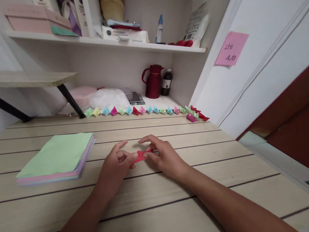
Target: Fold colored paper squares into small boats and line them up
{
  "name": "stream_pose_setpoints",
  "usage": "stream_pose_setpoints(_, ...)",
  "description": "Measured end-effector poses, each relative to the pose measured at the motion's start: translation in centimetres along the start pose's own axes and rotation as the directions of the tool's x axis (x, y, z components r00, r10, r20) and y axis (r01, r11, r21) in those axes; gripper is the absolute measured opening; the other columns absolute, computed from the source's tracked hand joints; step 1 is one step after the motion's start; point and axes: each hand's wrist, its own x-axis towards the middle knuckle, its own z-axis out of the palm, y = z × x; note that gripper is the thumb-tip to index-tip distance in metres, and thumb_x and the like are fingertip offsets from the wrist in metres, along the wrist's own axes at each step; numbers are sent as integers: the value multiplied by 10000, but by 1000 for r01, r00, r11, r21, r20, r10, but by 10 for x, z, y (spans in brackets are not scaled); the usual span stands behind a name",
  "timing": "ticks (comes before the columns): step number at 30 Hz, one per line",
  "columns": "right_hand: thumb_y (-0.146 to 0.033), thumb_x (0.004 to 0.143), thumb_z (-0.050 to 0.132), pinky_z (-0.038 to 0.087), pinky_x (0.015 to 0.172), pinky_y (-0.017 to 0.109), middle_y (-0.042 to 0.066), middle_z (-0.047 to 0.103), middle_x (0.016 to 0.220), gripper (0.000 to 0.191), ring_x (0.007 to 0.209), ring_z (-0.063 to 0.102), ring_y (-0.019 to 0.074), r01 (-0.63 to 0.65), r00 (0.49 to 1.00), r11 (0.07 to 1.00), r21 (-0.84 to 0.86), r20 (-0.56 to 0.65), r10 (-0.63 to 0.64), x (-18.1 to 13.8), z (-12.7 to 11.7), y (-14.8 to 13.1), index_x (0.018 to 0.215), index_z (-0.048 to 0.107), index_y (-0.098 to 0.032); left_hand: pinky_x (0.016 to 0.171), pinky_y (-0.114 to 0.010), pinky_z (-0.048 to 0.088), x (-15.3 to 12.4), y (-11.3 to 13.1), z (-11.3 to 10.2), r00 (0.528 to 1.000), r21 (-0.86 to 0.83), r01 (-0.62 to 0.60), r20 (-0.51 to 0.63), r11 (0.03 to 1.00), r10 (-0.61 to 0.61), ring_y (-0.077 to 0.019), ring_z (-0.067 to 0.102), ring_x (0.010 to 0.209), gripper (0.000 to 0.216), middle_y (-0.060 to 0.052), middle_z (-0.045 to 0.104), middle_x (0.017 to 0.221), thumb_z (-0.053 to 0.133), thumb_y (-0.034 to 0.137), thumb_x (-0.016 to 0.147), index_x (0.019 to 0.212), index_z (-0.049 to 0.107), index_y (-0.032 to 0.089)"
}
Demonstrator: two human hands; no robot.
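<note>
A small folded piece of red paper (141, 156) is pinched between both my hands just above the wooden table (162, 210). My left hand (116, 168) grips its left end with curled fingers. My right hand (161, 156) holds its right end between thumb and fingertips, index finger raised over it. A stack of coloured square paper (57, 158), green sheet on top, lies to the left of my hands.
A row of several small folded paper boats (144, 110) in mixed colours lines the table's far edge. Behind it stand a dark red jug (153, 81) and a brown bottle (167, 82). A shelf (104, 42) above holds boxes and bags. A pink note (231, 48) is stuck on the right wall.
</note>
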Motion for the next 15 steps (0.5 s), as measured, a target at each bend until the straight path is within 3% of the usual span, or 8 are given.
stream_pose_setpoints(4,-76,838,536,404,884,337,43,703,922,342,892,606,187,246,967,925,-288,12,-254,0,-2,-6,1151,573,-209,650,-282,449,1,-4,1,994,23,-30,107,999,28,-185,623,680,341,-27,714,735,726,388,667,930,723,170)
stream_pose_setpoints(10,-100,871,500,389,858,363,66,699,863,271,812,585,193,371,927,831,-415,115,-356,0,-1,-11,1098,615,-193,706,-307,434,0,-5,2,992,122,-119,48,985,114,-210,614,738,197,-45,722,762,725,393,667,719,744,204)
stream_pose_setpoints(13,-149,890,520,383,884,377,55,697,902,249,849,587,195,309,950,899,-310,59,-307,-1,0,-12,1109,619,-213,718,-295,416,-1,-2,0,990,99,-141,17,985,140,-196,588,733,180,-25,680,711,754,382,640,630,714,206)
stream_pose_setpoints(15,-237,920,526,414,870,350,46,685,962,265,892,594,187,181,982,980,-79,-36,-184,-1,0,-9,1180,580,-227,679,-277,391,-2,0,-2,995,30,-99,-14,995,99,-166,545,681,213,-4,638,670,760,404,642,619,699,201)
